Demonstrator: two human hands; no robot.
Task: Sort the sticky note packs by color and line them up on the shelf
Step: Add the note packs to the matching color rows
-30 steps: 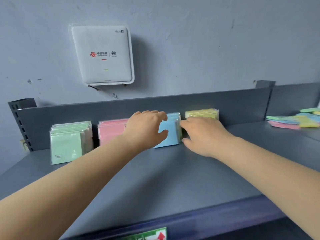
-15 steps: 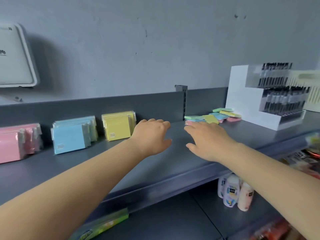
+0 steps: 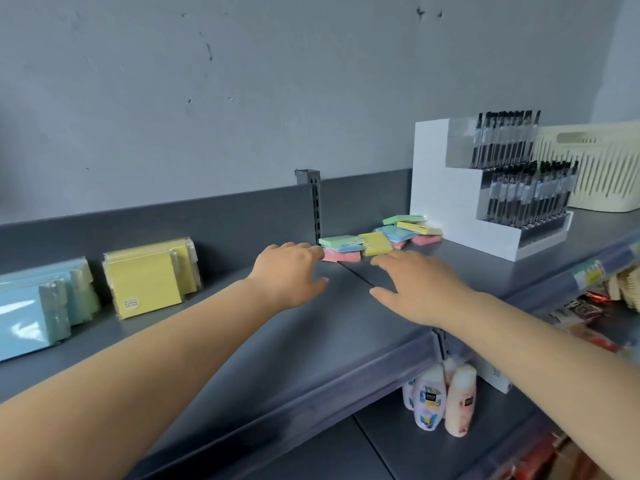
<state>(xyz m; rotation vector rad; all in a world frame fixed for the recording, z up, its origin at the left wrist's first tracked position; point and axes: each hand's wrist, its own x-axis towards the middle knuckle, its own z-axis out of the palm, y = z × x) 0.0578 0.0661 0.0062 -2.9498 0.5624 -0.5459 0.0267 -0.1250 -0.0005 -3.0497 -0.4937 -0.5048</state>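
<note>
The fingers (image 3: 304,249) of both hands are spreading open, gripping nothing. A loose pile of wrapped pastel sticky note packs (image 3: 375,237) is lying flat on the grey metal shelf (image 3: 259,341), against its back edge beside the white pen display (image 3: 460,209), just beyond the fingertips, bare shelf lying below the hands.

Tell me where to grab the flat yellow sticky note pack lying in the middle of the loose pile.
Pinch the flat yellow sticky note pack by its near edge, from the front with the right hand. It leans tilted on neighbouring packs, that edge facing outward and seemingly uncovered.
</note>
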